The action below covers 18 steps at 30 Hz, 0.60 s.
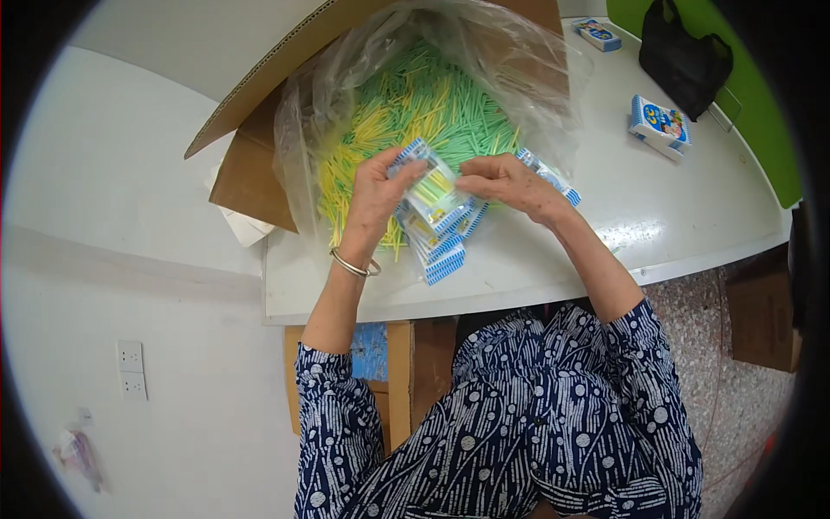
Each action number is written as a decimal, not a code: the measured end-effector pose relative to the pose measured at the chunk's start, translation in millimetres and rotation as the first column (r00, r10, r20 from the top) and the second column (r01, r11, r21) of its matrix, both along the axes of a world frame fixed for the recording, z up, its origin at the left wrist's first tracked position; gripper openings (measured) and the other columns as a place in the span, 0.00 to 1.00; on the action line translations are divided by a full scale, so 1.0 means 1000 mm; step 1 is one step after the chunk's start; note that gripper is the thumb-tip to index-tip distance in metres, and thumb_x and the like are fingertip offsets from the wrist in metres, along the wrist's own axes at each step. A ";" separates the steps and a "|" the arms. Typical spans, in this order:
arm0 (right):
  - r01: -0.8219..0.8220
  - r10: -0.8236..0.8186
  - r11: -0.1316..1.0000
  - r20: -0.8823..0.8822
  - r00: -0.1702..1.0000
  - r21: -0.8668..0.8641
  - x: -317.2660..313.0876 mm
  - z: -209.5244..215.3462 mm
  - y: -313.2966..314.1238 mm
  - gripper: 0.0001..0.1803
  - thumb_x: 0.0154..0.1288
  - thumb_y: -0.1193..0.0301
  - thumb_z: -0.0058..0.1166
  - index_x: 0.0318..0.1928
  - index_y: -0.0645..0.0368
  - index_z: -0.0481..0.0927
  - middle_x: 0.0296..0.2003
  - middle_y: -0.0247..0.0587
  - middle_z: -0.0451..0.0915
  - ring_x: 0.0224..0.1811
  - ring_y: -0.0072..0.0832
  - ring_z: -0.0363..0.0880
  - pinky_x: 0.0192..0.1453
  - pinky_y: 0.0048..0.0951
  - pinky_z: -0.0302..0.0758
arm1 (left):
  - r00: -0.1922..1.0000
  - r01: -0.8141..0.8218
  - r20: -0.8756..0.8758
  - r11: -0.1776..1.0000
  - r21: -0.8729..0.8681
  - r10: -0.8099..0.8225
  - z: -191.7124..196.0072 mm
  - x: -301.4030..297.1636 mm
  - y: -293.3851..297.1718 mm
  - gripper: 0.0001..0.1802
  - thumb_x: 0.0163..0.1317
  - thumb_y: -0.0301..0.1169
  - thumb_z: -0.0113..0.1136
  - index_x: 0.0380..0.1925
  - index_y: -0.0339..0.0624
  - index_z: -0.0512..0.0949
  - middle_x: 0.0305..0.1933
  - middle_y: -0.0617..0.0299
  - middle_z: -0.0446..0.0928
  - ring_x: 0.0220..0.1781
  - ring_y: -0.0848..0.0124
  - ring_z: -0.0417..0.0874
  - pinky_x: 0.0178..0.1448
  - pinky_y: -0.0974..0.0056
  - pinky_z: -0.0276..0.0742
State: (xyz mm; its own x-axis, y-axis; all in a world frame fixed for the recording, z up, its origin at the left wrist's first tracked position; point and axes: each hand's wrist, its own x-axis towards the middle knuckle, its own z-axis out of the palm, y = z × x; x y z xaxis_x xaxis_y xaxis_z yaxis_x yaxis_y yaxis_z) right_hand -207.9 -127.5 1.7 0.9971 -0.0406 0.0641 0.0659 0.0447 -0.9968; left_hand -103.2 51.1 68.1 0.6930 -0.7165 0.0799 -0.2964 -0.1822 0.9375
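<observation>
My left hand [372, 195] is closed on a small blue-and-white packet [432, 195], its thumb across the front. Through the packet's clear window, green and yellow thin sticks show. At the packet's right edge is my right hand [508, 183], its thumb and fingertips pressed together; whatever they pinch cannot be made out. Just below the held packet, several similar packets [444, 261] lie overlapping on the table. Another packet [553, 177] is partly hidden behind my right wrist. Beyond both hands spreads a large heap of loose green and yellow sticks [450, 104].
The heap lies in a clear plastic bag [303, 112] within an open cardboard box [251, 177] on the white table [596, 251]. To the right are a blue-and-white box [661, 128], a similar one [597, 35] farther back, and a black plastic bag [683, 56] by a green panel.
</observation>
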 end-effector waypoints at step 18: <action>0.211 -0.119 0.806 0.197 0.973 -0.552 0.024 -0.025 0.028 0.21 0.52 0.61 0.59 0.23 0.67 0.67 0.18 0.45 0.66 0.22 0.33 0.65 0.29 0.35 0.63 | 0.914 -0.371 0.224 0.920 0.127 0.338 -0.085 -0.054 0.091 0.13 0.64 0.30 0.56 0.44 0.33 0.69 0.38 0.61 0.74 0.35 0.78 0.75 0.39 0.72 0.73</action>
State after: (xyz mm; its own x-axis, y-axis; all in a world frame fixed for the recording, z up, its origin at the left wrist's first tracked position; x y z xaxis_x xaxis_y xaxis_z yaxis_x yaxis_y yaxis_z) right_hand -184.1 -99.8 -23.1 0.9557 -0.1143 0.2711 0.1666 -0.5491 -0.8190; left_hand -156.9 141.9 -16.9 0.8865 -0.4407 0.1411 -0.3560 -0.4548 0.8164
